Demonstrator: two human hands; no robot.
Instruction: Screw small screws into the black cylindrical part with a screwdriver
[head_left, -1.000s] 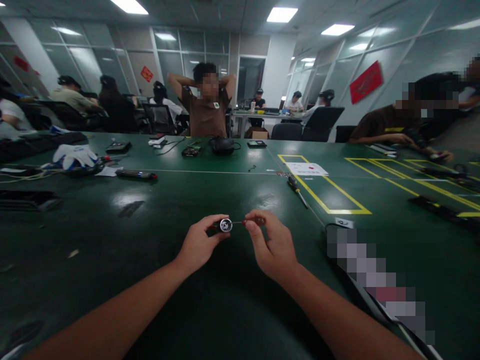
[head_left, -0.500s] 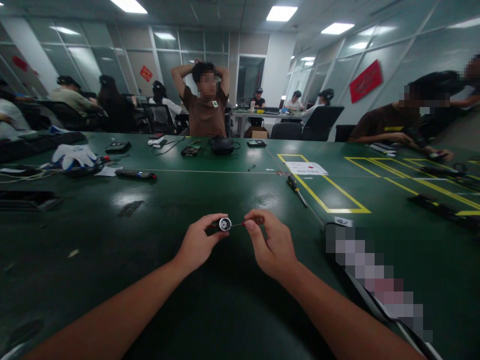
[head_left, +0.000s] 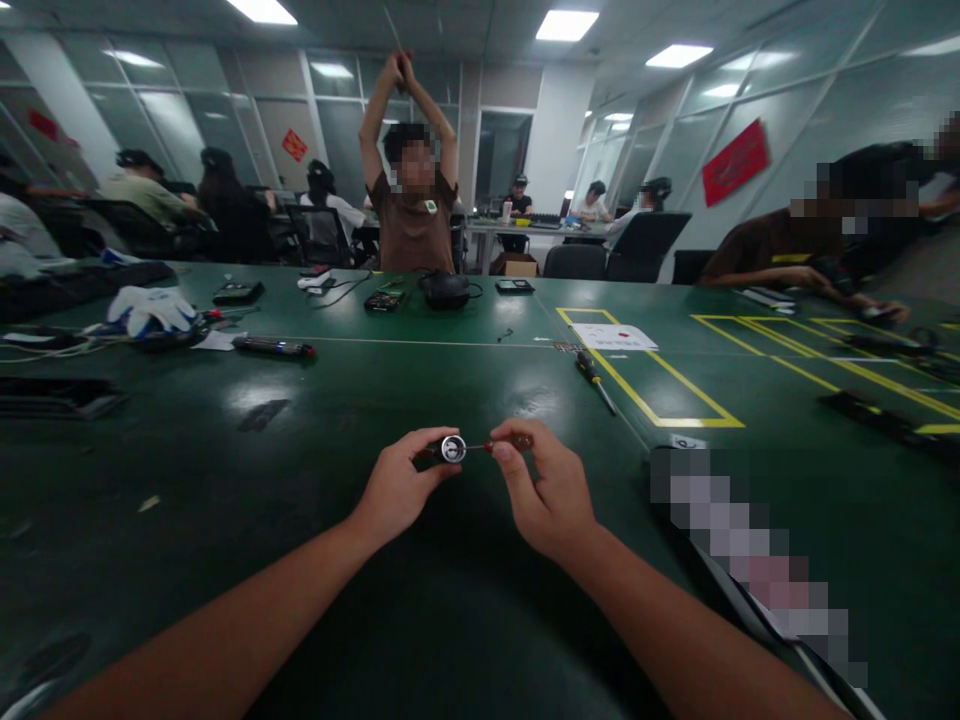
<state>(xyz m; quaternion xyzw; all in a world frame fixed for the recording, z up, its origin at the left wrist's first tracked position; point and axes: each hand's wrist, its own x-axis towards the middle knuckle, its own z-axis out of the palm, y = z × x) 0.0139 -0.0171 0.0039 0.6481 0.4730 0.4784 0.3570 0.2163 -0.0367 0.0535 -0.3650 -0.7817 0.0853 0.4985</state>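
Observation:
Between thumb and fingers, my left hand [head_left: 395, 487] grips a small round metal connector [head_left: 453, 449], its open end with a silver rim turned toward me. My right hand [head_left: 546, 490] is closed around the red handle of a thin screwdriver [head_left: 517, 441]. The slim shaft points left, and its tip meets the right side of the connector's rim; whether it sits in a screw or hole is too small to tell. Both hands are held over the green table [head_left: 442, 640], close to each other.
A black and yellow screwdriver [head_left: 596, 382] lies ahead to the right, by a paper sheet [head_left: 613, 337] and yellow tape outlines. White gloves [head_left: 154, 311] and a dark pen-like tool [head_left: 274, 346] lie to the left. A person [head_left: 416, 215] sits across the table.
My hands keep nearly the same place and hold. The connector's open face looks slightly turned. Across the table, the person's arms have gone from behind the head to stretched overhead.

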